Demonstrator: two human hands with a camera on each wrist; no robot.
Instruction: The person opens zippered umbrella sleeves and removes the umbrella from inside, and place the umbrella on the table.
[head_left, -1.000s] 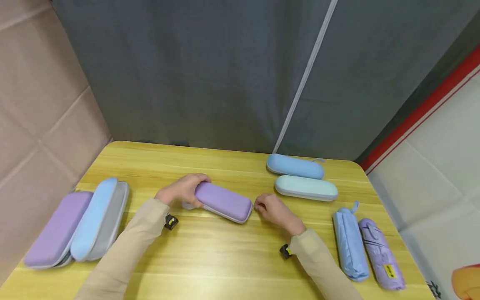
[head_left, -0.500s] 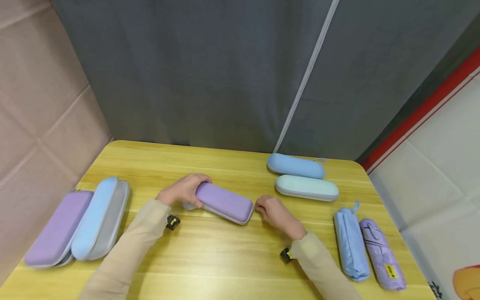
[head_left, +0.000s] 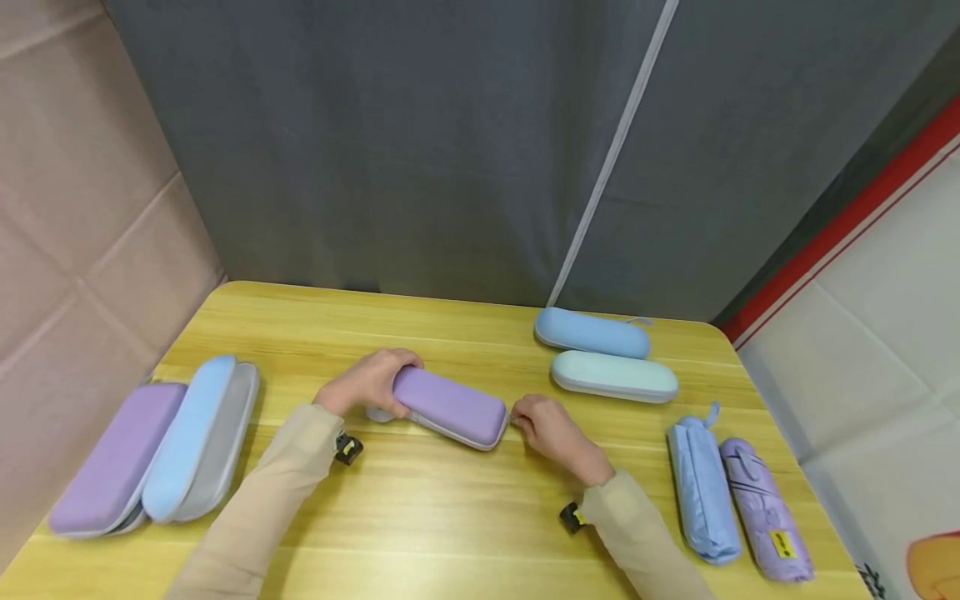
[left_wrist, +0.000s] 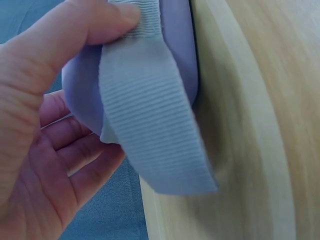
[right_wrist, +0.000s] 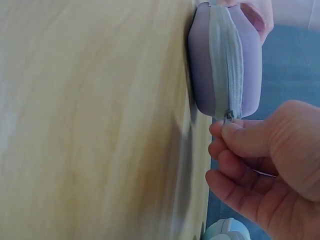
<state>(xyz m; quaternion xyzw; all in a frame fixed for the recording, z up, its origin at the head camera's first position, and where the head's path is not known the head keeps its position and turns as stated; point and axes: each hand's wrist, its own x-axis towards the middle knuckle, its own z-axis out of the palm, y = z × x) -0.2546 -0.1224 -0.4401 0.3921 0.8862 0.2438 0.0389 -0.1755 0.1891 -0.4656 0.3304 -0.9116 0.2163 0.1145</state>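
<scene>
A purple zippered hard case (head_left: 450, 407) lies near the middle of the table. My left hand (head_left: 367, 383) grips its left end. In the left wrist view, the thumb presses on a ribbed grey strap (left_wrist: 150, 110) that hangs loose from that end, and the fingers reach under the case. At the opposite end, my right hand (head_left: 551, 429) pinches the small metal zipper pull (right_wrist: 228, 116) between thumb and forefinger. A grey zipper band (right_wrist: 225, 60) runs along the case's side, up to the slider at its corner.
On the left lie another purple case (head_left: 120, 458) and a light blue one with a grey side (head_left: 183, 433). Blue (head_left: 592, 332) and mint (head_left: 613, 375) cases lie back right. Folded blue (head_left: 702, 492) and purple (head_left: 765, 508) umbrellas lie on the right. A grey curtain (head_left: 375, 150) hangs behind.
The right hand has shifted very slightly toward the near side. The left hand, its grip and the purple case stay almost in place.
</scene>
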